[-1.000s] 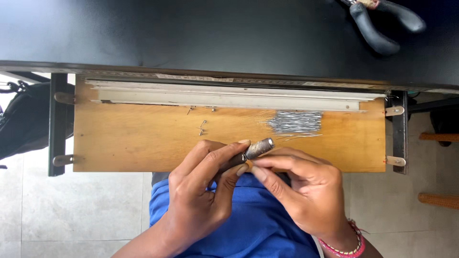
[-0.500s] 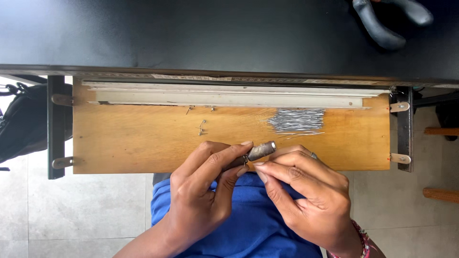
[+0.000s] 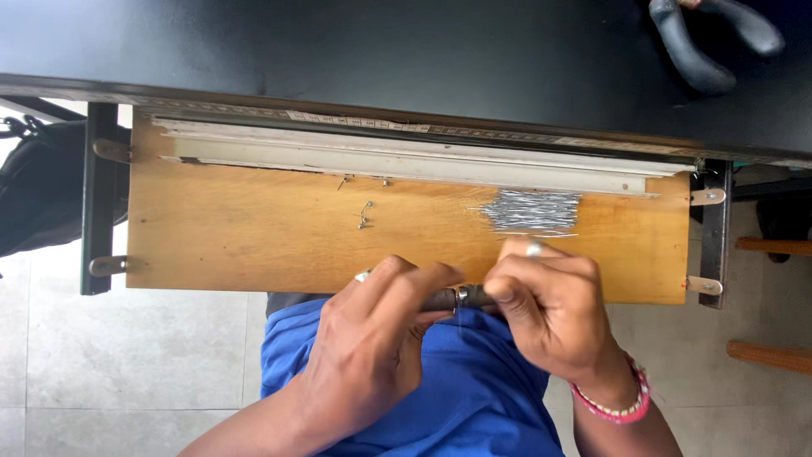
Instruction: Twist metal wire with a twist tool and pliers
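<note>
Both hands pinched a small dark rod over the edge of the wooden tray.

The rod (image 3: 461,298) lay with its long axis running left to right, level with the near edge of the tray (image 3: 254,245) and just above the person's blue lap. The left hand (image 3: 372,347) gripped its left part, fingers curled and pressed together around it; the right hand (image 3: 550,313) closed over its right end, thumb and fingertips pinching tight. Neither hand was nearer, since the rod bridged the small gap between them. It looked dark and cylindrical with a bright metal ring at the middle; most of it was hidden under the fingers. A heap of thin silvery pins (image 3: 531,211) lay on the tray just beyond the right hand.
</note>
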